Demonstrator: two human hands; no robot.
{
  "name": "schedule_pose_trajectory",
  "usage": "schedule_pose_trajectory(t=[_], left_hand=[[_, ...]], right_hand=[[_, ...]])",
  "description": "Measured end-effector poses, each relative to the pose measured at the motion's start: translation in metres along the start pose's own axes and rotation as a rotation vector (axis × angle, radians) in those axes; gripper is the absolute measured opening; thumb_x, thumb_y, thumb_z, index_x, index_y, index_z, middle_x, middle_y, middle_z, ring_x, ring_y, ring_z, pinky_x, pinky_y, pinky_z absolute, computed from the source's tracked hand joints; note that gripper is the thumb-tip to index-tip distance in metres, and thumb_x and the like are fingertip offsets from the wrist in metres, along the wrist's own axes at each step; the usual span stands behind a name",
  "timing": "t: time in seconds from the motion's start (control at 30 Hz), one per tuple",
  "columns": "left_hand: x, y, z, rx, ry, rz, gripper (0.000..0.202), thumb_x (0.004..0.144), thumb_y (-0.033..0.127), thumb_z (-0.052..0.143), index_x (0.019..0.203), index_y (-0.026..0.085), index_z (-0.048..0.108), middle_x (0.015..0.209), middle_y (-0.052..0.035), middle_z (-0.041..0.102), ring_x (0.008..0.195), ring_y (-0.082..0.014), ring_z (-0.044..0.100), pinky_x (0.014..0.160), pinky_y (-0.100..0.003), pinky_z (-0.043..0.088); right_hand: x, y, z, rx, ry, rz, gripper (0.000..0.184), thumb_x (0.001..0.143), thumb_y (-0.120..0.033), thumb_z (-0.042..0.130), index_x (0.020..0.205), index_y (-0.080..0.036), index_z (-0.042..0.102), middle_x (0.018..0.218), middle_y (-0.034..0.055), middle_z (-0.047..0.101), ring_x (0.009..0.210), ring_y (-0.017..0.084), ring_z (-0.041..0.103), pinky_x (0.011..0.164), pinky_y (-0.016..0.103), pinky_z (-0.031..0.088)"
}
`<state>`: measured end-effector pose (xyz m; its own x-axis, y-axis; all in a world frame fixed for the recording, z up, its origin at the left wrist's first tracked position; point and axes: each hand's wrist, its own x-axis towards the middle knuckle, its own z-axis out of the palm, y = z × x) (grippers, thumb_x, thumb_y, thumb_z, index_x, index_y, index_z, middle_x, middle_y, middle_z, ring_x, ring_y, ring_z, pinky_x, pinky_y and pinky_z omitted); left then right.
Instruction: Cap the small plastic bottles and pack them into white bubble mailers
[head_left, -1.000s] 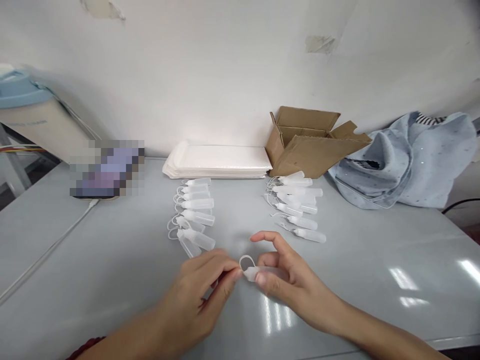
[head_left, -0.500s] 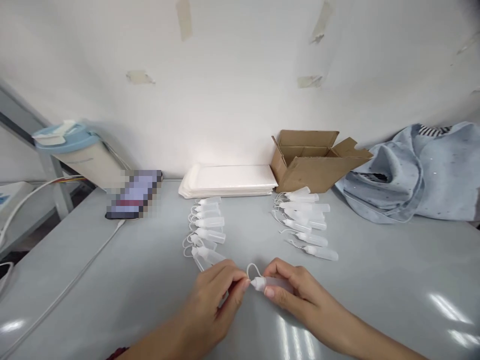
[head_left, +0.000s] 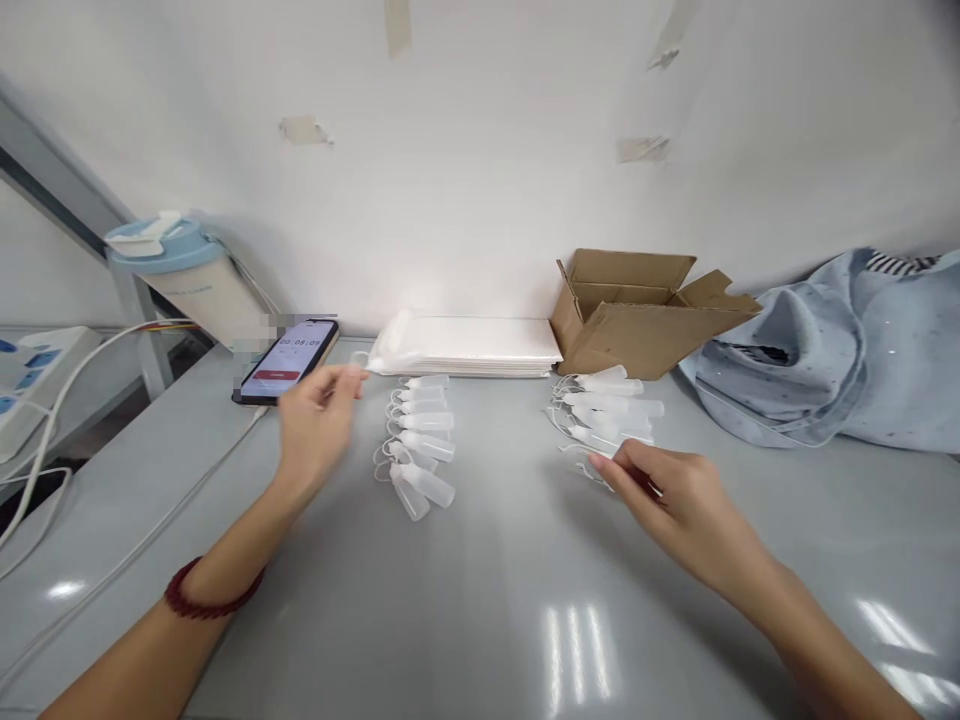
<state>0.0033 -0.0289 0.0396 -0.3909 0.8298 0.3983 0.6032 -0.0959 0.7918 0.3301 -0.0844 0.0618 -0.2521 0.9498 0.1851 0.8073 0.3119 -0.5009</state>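
Two groups of small translucent plastic dropper bottles lie on the grey worktop (head_left: 487, 620): the left row (head_left: 421, 440), lined up front to back, and the right cluster (head_left: 611, 405), looser, with thin cap loops trailing to its left.

Our left hand (head_left: 315, 425) is raised just left of the left row and apart from it, thumb and forefinger drawn together near the row's far end. A small pale shape shows at the fingertips (head_left: 346, 376), but blur keeps us from telling whether we pinch anything.

Our right hand (head_left: 675, 500) sits at the near end of the right cluster, fingers curled over the nearest bottle there and touching it; whether they are clamped on it we cannot tell.

A red bead bracelet (head_left: 210, 598) circles our left wrist. Beyond the left hand a black phone (head_left: 289, 360) with a lit screen lies on the worktop, a white cable (head_left: 142, 540) running from it. Along the back wall sit a flat stack of white plastic sheets (head_left: 469, 345), an open brown cardboard box (head_left: 637, 315) and, further right, a crumpled pale blue cloth (head_left: 840, 350).
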Motion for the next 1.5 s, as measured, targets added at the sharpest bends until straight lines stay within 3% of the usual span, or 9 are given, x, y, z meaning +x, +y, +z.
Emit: schedule_pose_trajectory(t=[0.1,0.23,0.47,0.7,0.83,1.07,1.2,1.33,1.5], left_hand=[[-0.002,-0.006,0.011,0.016,-0.146,-0.006,0.029,0.080,0.040,0.052,0.069,0.016,0.065,0.061,0.0013,0.060,0.060,-0.0144,0.054,0.055,-0.023,0.041],[-0.001,-0.012,0.018,0.035,-0.252,-0.013,0.031,0.080,0.041,0.052,0.076,0.016,0.070,0.066,0.0001,0.067,0.064,-0.0169,0.059,0.058,-0.024,0.043],[-0.004,-0.012,0.010,0.108,-0.168,-0.031,0.039,0.083,0.039,0.049,0.110,0.015,0.065,0.101,-0.0072,0.068,0.086,-0.0207,0.058,0.071,-0.028,0.045],[-0.023,0.018,-0.005,0.096,-0.133,-0.056,0.027,0.084,0.035,0.053,0.103,0.020,0.066,0.094,-0.0020,0.064,0.068,-0.0131,0.054,0.055,-0.022,0.042],[-0.036,0.027,-0.005,0.124,-0.158,0.060,0.021,0.085,0.033,0.053,0.098,0.023,0.066,0.084,-0.0005,0.061,0.063,-0.0128,0.050,0.048,-0.021,0.039],[-0.064,0.033,0.005,0.125,-0.246,0.500,0.014,0.087,0.015,0.051,0.098,0.019,0.060,0.086,-0.0031,0.064,0.078,-0.0168,0.053,0.064,-0.026,0.046],[-0.081,0.039,0.009,0.021,-0.326,0.716,0.025,0.084,0.002,0.052,0.103,0.018,0.056,0.087,-0.0045,0.063,0.082,-0.0178,0.055,0.074,-0.032,0.046],[-0.091,0.044,0.012,-0.017,-0.456,0.755,0.033,0.084,0.001,0.051,0.114,0.016,0.051,0.092,-0.0071,0.061,0.086,-0.0190,0.054,0.076,-0.033,0.046],[-0.095,0.045,0.016,-0.072,-0.618,0.706,0.036,0.088,0.008,0.051,0.122,0.016,0.047,0.090,-0.0063,0.062,0.084,-0.0187,0.054,0.075,-0.032,0.047]], right_hand=[[-0.004,0.000,0.001,-0.151,-0.098,-0.025,0.048,0.091,-0.049,0.037,0.054,-0.021,0.024,0.043,-0.0057,0.031,0.042,0.010,0.023,0.044,0.025,0.021],[-0.006,0.001,0.000,-0.300,-0.268,-0.027,0.046,0.092,-0.046,0.036,0.054,-0.022,0.030,0.046,-0.0022,0.044,0.042,0.011,0.032,0.045,0.026,0.022],[0.002,0.011,-0.011,-0.339,-0.207,0.110,0.035,0.086,-0.044,0.047,0.061,-0.023,0.037,0.053,-0.0008,0.051,0.043,0.013,0.041,0.044,0.025,0.029],[0.009,0.020,-0.015,-0.470,-0.250,0.191,0.015,0.078,-0.033,0.060,0.074,-0.021,0.052,0.069,0.0019,0.060,0.052,0.016,0.052,0.047,0.026,0.033],[0.011,0.012,-0.015,-0.509,-0.359,0.223,0.005,0.079,-0.024,0.060,0.078,-0.020,0.058,0.081,0.0038,0.065,0.061,0.019,0.059,0.050,0.026,0.036],[0.005,0.007,-0.008,-0.524,-0.404,0.064,0.010,0.084,-0.018,0.053,0.079,-0.019,0.062,0.083,0.0054,0.061,0.061,0.018,0.059,0.053,0.028,0.038],[0.002,-0.002,-0.004,-0.330,-0.359,-0.083,0.011,0.085,-0.017,0.051,0.080,-0.018,0.061,0.082,0.0054,0.059,0.065,0.016,0.057,0.058,0.028,0.043],[-0.001,-0.016,0.004,-0.081,-0.256,-0.260,0.012,0.087,-0.019,0.048,0.087,-0.017,0.060,0.083,0.0060,0.057,0.071,0.017,0.055,0.063,0.028,0.045],[-0.007,-0.023,0.018,0.008,-0.273,-0.365,0.012,0.087,-0.019,0.048,0.091,-0.015,0.058,0.085,0.0081,0.057,0.073,0.017,0.054,0.063,0.029,0.046]])
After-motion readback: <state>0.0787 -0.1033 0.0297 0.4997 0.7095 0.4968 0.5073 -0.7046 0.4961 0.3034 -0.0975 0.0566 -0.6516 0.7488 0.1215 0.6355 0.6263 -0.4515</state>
